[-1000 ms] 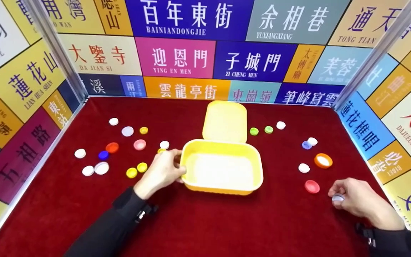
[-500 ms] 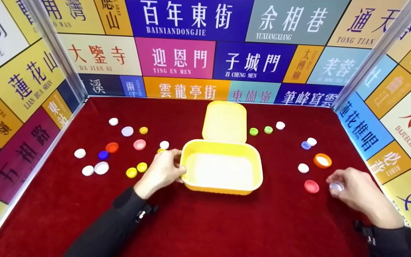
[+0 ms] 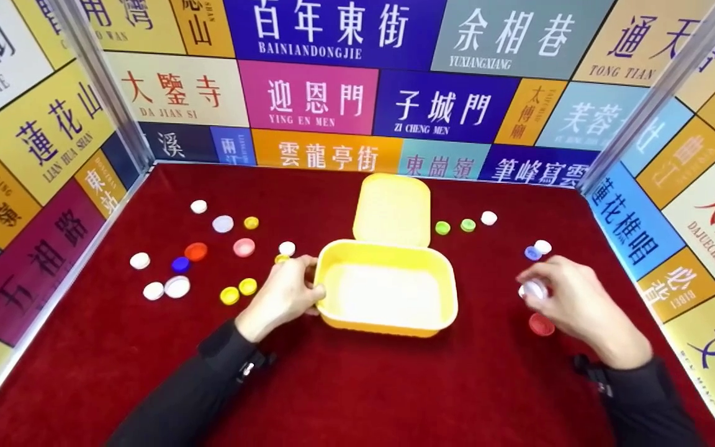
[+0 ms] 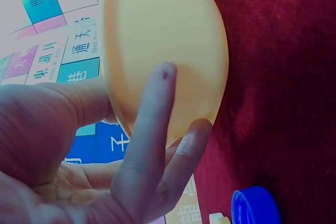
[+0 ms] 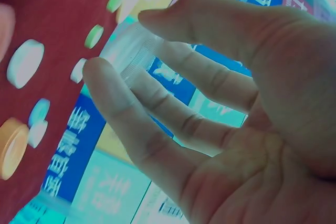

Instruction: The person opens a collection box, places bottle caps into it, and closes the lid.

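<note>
In the head view my left hand (image 3: 286, 288) grips the left wall of a yellow open box (image 3: 388, 326), thumb over the rim. The left wrist view shows the fingers lying against the outside of that wall. My right hand (image 3: 575, 304) pinches a clear, whitish bottle cap (image 5: 131, 51) between thumb and fingers, raised above the cloth to the right of the box. Below that hand lies a red cap (image 3: 542, 324). An orange cap (image 5: 13, 148) shows in the right wrist view; in the head view the hand hides it.
A yellow lid (image 3: 393, 208) lies behind the box. Two green caps (image 3: 442, 228) and a white cap (image 3: 488, 218) are right of it. Several coloured caps, among them a red one (image 3: 196, 251), spread over the left of the red cloth (image 3: 345, 391). Printed panels enclose the table.
My right hand has lifted and moved left and away from me with the clear cap, passing over the other caps. The left hand keeps its grip on the box. The head view has tilted slightly.
</note>
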`<action>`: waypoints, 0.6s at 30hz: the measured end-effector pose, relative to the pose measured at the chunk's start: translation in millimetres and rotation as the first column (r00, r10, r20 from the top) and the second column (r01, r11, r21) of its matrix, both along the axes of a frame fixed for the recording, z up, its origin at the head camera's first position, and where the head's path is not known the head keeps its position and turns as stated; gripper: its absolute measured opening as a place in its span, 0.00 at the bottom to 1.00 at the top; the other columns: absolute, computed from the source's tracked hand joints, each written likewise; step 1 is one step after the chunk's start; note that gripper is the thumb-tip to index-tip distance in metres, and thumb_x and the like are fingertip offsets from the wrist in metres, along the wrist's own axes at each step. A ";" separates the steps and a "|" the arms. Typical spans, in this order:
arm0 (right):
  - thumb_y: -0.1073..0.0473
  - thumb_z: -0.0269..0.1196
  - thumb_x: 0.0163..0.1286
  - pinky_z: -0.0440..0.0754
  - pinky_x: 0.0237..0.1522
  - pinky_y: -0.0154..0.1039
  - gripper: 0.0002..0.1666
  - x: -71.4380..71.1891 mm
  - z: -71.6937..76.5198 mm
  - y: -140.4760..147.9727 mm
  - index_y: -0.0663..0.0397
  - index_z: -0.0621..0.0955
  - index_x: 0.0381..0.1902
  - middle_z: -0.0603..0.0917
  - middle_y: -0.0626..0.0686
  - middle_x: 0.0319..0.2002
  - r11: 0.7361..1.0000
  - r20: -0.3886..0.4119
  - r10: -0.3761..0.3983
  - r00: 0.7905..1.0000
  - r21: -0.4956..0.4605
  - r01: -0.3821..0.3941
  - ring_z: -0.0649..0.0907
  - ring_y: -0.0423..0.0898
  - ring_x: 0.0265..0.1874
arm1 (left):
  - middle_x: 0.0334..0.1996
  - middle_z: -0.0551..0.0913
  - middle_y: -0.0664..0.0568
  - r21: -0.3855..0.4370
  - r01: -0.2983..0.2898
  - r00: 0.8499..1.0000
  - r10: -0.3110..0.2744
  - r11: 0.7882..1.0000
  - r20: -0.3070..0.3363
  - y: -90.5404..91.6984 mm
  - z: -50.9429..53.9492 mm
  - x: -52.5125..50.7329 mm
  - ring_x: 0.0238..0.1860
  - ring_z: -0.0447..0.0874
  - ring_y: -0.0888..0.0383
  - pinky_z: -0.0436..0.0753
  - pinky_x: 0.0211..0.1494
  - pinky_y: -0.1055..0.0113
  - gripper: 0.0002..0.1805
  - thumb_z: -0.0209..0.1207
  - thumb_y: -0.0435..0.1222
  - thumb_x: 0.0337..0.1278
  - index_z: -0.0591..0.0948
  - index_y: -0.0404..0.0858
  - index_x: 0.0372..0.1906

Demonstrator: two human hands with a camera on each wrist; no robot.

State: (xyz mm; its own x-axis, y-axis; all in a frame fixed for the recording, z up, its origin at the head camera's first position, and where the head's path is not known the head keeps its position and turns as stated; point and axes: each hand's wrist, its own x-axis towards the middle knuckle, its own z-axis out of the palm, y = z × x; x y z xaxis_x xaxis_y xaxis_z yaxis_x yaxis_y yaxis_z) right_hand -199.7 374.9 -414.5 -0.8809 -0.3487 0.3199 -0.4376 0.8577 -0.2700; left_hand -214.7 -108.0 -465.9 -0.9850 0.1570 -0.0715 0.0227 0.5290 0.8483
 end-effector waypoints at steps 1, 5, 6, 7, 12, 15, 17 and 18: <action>0.69 0.77 0.64 0.90 0.40 0.49 0.11 -2.1 1.5 -6.7 0.55 0.97 0.44 0.94 0.56 0.40 1.000 0.003 0.009 1.000 -0.006 -0.009 0.88 0.53 0.38 | 0.55 0.93 0.34 -0.004 -0.003 1.000 0.003 1.000 -0.002 0.1 -0.4 -0.2 0.37 0.99 0.51 0.98 0.36 0.59 0.28 0.68 0.26 0.73 0.83 0.27 0.75; 0.68 0.78 0.66 0.91 0.42 0.51 0.11 -9.5 5.4 -34.7 0.53 0.97 0.45 0.95 0.55 0.41 0.999 -0.005 0.042 0.999 -0.034 -0.042 0.89 0.54 0.40 | 0.59 0.92 0.32 -0.005 -0.016 1.000 0.016 1.000 -0.007 0.8 -2.8 0.4 0.36 1.00 0.49 0.97 0.34 0.59 0.28 0.68 0.27 0.75 0.81 0.27 0.76; 0.67 0.78 0.66 0.91 0.43 0.51 0.11 -10.9 5.9 -42.2 0.53 0.97 0.46 0.95 0.55 0.42 0.998 -0.008 0.051 0.999 -0.044 -0.051 0.89 0.54 0.40 | 0.59 0.92 0.33 -0.001 -0.019 1.000 0.019 1.000 -0.007 1.1 -3.6 0.5 0.36 1.00 0.49 0.97 0.34 0.59 0.29 0.68 0.28 0.75 0.81 0.28 0.77; 0.67 0.79 0.66 0.91 0.43 0.51 0.11 -12.2 6.2 -49.7 0.53 0.97 0.46 0.94 0.56 0.42 0.997 -0.011 0.061 0.998 -0.053 -0.061 0.89 0.54 0.41 | 0.59 0.92 0.33 0.001 -0.022 1.000 0.022 1.000 -0.009 1.4 -4.2 0.8 0.36 1.00 0.49 0.97 0.33 0.59 0.29 0.68 0.28 0.75 0.81 0.28 0.77; 0.67 0.78 0.69 0.90 0.46 0.49 0.10 -19.9 5.1 -86.5 0.55 0.97 0.48 0.93 0.57 0.43 0.986 -0.005 0.136 0.991 -0.101 -0.136 0.90 0.55 0.42 | 0.58 0.92 0.35 0.011 -0.014 0.999 0.015 1.000 -0.046 3.1 -7.4 1.5 0.34 0.98 0.52 0.96 0.31 0.60 0.29 0.67 0.27 0.74 0.81 0.29 0.77; 0.69 0.77 0.70 0.90 0.45 0.48 0.12 -24.3 2.6 -107.3 0.58 0.96 0.49 0.93 0.58 0.43 0.976 -0.001 0.198 0.980 -0.096 -0.198 0.89 0.55 0.40 | 0.56 0.93 0.34 -0.026 -0.010 0.995 0.007 1.000 -0.100 3.2 -9.6 1.1 0.33 0.97 0.52 0.96 0.31 0.60 0.29 0.67 0.27 0.73 0.81 0.28 0.77; 0.70 0.78 0.69 0.91 0.45 0.49 0.13 -26.8 -0.6 -120.3 0.60 0.95 0.51 0.92 0.58 0.44 0.968 0.013 0.240 0.971 -0.082 -0.238 0.88 0.55 0.40 | 0.58 0.94 0.34 -0.079 -0.014 0.987 0.002 0.997 -0.158 3.1 -10.6 0.2 0.36 0.97 0.50 0.98 0.37 0.57 0.30 0.67 0.27 0.72 0.80 0.28 0.77; 0.70 0.78 0.69 0.90 0.45 0.49 0.14 -27.9 -2.4 -126.5 0.60 0.95 0.52 0.92 0.59 0.45 0.964 0.024 0.259 0.965 -0.071 -0.257 0.88 0.56 0.40 | 0.60 0.94 0.33 -0.105 -0.019 0.983 0.000 0.994 -0.185 2.9 -11.0 -0.4 0.40 0.98 0.48 0.99 0.43 0.55 0.31 0.68 0.27 0.72 0.80 0.28 0.78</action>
State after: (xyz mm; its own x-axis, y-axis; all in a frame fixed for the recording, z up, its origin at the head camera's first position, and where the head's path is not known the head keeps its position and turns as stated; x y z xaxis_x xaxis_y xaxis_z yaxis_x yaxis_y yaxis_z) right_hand -227.6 248.4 -417.0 -0.7740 -0.5446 0.3230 -0.6320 0.6962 -0.3405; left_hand -215.2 -105.1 -476.9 -0.9842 0.1488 0.0959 0.1682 0.6167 0.7690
